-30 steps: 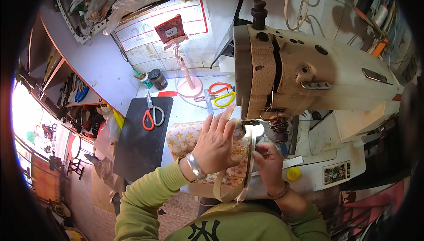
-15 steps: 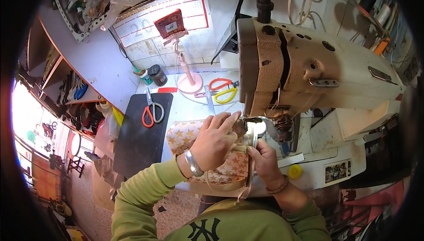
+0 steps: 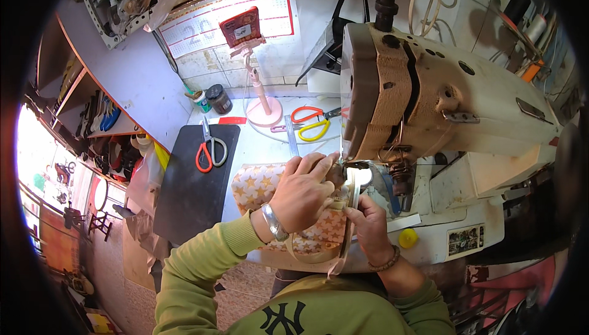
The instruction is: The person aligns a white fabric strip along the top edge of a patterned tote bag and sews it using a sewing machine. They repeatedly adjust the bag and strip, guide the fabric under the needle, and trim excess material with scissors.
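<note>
A white and pink bag (image 3: 257, 180) with gold stars lies under the head of a sewing machine (image 3: 392, 89). Its pale edge band (image 3: 352, 197) runs toward me past the lit needle area. Bent over the bag, close beside the needle, the fingers of my left hand (image 3: 300, 195) are closed on its fabric. My right hand (image 3: 370, 219) pinches the band at the bag's right side, thumb on top. A beige strap (image 3: 296, 249) loops at the bag's near side. The fingertips of my left hand are partly hidden next to the machine.
On a black mat (image 3: 190, 203) at left lie scissors (image 3: 207, 154). Behind the bag are red and yellow-handled snips (image 3: 313, 127), a ruler (image 3: 291, 135) and a pink stand (image 3: 264, 111). Dark and green jars (image 3: 218, 99) stand further back. A yellow disc (image 3: 408, 237) sits right of my hand.
The whole view has shifted slightly, so the machine appears further right. Both hands keep their hold on the bag, with only small shifts of the fingers.
</note>
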`<control>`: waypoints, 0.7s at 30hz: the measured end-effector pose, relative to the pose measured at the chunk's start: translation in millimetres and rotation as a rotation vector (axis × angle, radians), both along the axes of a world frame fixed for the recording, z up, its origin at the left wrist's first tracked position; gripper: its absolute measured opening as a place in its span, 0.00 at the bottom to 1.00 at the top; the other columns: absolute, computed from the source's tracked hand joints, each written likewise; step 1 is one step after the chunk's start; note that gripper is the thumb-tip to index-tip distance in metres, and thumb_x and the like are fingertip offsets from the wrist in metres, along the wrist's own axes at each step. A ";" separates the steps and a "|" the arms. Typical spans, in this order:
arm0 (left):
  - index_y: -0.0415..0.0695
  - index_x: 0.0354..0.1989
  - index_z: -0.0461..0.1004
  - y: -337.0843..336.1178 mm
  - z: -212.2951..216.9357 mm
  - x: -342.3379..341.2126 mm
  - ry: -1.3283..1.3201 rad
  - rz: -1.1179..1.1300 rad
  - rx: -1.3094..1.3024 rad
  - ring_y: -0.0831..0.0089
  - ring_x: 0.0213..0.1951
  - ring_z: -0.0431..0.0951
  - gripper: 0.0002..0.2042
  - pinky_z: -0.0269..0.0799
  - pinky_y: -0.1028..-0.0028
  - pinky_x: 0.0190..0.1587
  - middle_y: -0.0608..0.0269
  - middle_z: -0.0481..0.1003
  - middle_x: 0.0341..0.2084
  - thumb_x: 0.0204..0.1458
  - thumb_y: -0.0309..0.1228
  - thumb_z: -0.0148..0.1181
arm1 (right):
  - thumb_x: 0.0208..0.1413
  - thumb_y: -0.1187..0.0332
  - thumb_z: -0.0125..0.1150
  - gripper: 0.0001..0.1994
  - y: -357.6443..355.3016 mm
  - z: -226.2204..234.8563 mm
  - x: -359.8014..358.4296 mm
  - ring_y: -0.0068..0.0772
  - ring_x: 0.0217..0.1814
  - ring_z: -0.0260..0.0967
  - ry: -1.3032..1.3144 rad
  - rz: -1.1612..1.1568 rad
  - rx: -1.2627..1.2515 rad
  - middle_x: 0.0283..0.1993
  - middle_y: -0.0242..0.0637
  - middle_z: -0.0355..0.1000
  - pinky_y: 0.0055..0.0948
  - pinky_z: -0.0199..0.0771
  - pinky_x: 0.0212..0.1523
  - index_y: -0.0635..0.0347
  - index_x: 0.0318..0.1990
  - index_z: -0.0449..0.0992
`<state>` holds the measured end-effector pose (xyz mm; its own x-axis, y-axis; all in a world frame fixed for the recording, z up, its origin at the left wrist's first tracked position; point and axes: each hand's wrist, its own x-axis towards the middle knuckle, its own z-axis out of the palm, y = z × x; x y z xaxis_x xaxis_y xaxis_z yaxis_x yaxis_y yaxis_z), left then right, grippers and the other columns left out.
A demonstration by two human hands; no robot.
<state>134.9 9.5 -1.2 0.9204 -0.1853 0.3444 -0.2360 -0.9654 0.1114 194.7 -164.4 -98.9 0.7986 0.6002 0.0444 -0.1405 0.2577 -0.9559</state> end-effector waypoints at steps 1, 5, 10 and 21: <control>0.43 0.27 0.75 -0.7 0.1 -0.4 0.005 0.006 -0.008 0.54 0.56 0.62 0.09 0.55 0.57 0.56 0.50 0.68 0.49 0.42 0.34 0.63 | 0.56 0.75 0.57 0.03 -0.3 -0.7 0.1 0.11 0.31 0.63 -0.021 -0.005 -0.029 0.31 0.25 0.71 0.17 0.67 0.31 0.66 0.35 0.73; 0.43 0.27 0.75 -1.0 0.0 -0.9 0.016 0.006 -0.004 0.54 0.56 0.62 0.09 0.55 0.57 0.56 0.49 0.68 0.50 0.42 0.34 0.63 | 0.53 0.74 0.60 0.04 1.2 -3.2 -0.6 0.10 0.29 0.63 -0.095 -0.032 -0.103 0.28 0.26 0.71 0.18 0.67 0.28 0.65 0.35 0.73; 0.42 0.26 0.76 -0.4 -0.6 -1.0 0.003 0.005 0.000 0.55 0.56 0.62 0.09 0.55 0.57 0.56 0.49 0.68 0.50 0.43 0.35 0.62 | 0.53 0.75 0.60 0.05 -2.2 -0.1 -1.0 0.11 0.30 0.64 -0.107 -0.021 -0.178 0.29 0.27 0.71 0.18 0.67 0.30 0.66 0.36 0.73; 0.43 0.25 0.76 -0.8 -2.1 -2.5 0.003 0.006 -0.045 0.56 0.58 0.61 0.09 0.54 0.57 0.57 0.50 0.65 0.57 0.43 0.36 0.62 | 0.53 0.74 0.61 0.05 -3.6 -4.5 -3.4 0.12 0.27 0.63 -0.128 -0.048 -0.158 0.26 0.27 0.71 0.19 0.67 0.27 0.66 0.34 0.74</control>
